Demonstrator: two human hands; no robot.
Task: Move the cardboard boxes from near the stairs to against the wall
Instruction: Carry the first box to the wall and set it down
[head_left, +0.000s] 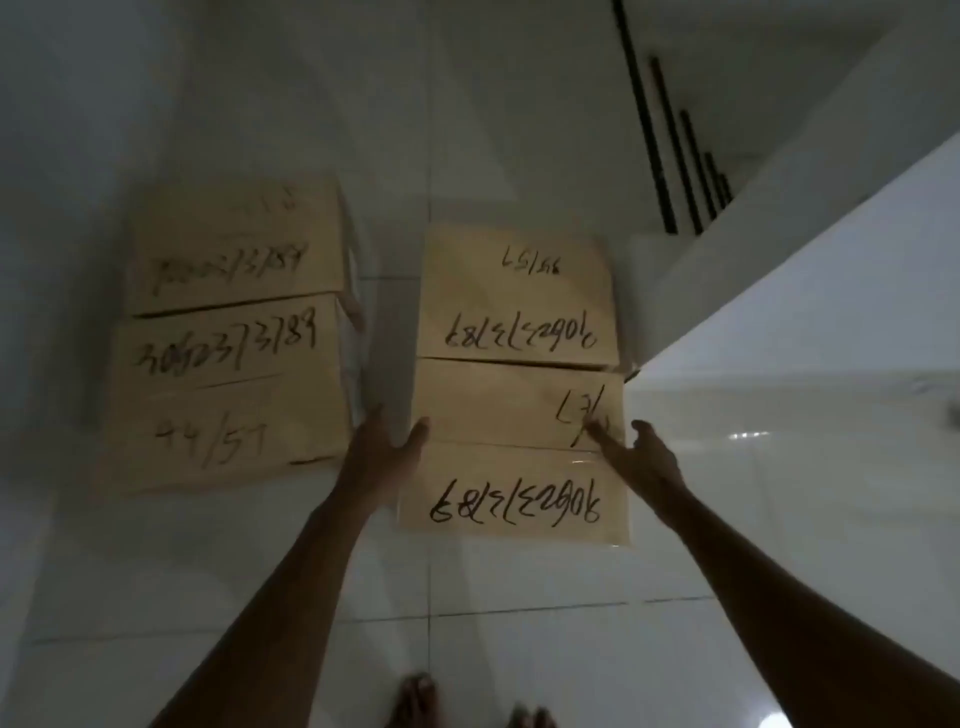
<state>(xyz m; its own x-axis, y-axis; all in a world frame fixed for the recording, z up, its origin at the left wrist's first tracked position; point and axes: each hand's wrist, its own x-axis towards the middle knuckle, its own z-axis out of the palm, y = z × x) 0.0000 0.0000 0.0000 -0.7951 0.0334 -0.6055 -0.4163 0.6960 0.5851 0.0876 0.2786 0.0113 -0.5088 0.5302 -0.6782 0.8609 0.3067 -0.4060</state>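
Note:
Several tan cardboard boxes with black handwritten numbers stand on the white tiled floor in two columns. The near right box (514, 457) sits beside the white stair side, with another right box (517, 296) behind it. My left hand (387, 449) rests on the near right box's left edge, thumb on top and fingers down its side. My right hand (641, 457) reaches over the box's right edge with fingers spread, touching the top near the corner. The near left box (223, 395) and the far left box (236, 247) stand apart, untouched.
The white stair side (789, 291) rises at the right, tight against the right boxes. Black railing bars (670, 140) stand behind it. My bare feet (421, 701) show at the bottom edge. A narrow strip of tiled floor (387, 322) separates the two columns.

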